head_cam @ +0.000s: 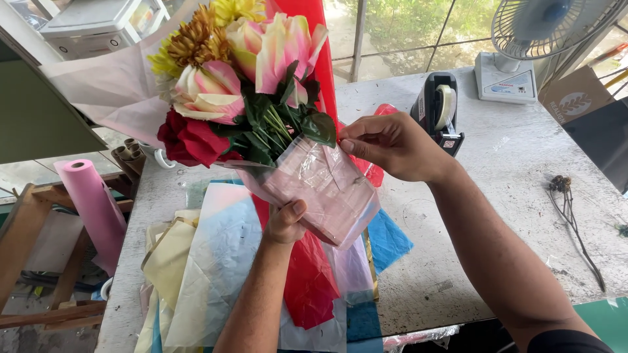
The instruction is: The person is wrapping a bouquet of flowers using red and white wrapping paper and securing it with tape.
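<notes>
Above the grey surface (pixel 510 170), left hand (pixel 285 222) in a closed grip under the clear-wrapped bouquet of pink, red and yellow flowers (pixel 243 85), right hand (pixel 391 145) pinching the clear plastic wrap (pixel 327 186) at its upper edge, coloured paper sheets (pixel 222 261) lying beneath, black tape dispenser (pixel 437 108) just behind, white desk fan (pixel 523 39) farther back.

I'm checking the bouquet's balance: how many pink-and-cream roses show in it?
2. One pink-and-cream rose sits at the left above the red rose; another stands at the top, right of the yellow bloom. Others may be hidden behind.
</notes>
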